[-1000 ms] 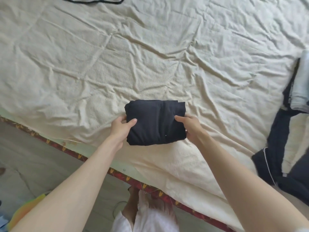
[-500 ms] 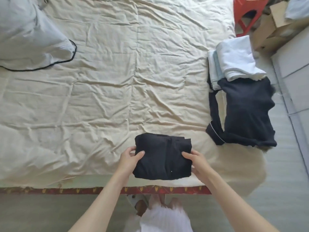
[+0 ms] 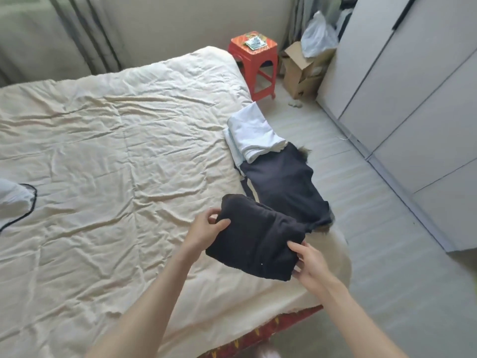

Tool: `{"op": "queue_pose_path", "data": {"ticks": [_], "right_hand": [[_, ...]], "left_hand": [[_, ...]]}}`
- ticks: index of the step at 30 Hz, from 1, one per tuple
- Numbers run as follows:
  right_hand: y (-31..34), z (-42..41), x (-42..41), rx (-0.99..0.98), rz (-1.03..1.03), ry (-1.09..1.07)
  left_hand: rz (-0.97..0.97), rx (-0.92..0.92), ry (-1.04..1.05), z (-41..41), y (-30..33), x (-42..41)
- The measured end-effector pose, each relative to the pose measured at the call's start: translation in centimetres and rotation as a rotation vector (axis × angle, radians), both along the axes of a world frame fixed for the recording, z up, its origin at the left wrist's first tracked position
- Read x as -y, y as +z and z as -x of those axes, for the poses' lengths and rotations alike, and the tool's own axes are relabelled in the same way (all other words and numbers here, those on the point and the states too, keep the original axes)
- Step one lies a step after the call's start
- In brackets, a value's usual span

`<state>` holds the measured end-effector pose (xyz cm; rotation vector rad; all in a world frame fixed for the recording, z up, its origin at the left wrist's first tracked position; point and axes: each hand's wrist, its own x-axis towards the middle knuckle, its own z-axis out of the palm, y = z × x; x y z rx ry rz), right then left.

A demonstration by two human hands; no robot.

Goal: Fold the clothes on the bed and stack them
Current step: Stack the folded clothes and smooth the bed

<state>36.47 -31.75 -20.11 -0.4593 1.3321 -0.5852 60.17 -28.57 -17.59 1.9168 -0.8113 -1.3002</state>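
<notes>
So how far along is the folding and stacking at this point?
Done: folded light blue clothes and a dark garment lie at the bed's right edge. In hand: the left hand and right hand grip a folded black garment beside that pile. Left: setting it on the stack. A pale item at the left edge may still need folding; I cannot tell.

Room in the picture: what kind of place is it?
Most likely a home bedroom: a bed with a rumpled cream cover, tall wardrobe doors, and curtains behind.
</notes>
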Motion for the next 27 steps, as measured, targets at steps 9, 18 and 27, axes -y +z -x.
{"op": "queue_pose_path", "data": {"ticks": [9,18,27], "right_hand": [[0.1,1.3,12.1,0.290,-0.142,-0.233],[-4.1,1.8,16.9,0.346,-0.229,-0.293],[-6.1,1.8,17.9,0.315,-0.272,-0.328]], "left_hand": [[0.150,0.448,-0.203,3.5,2.7,19.6],[0.203,0.528,-0.285,5.6,-2.3,27.9],[0.198,0.563,-0.338,6.9,-5.2,29.6]]}}
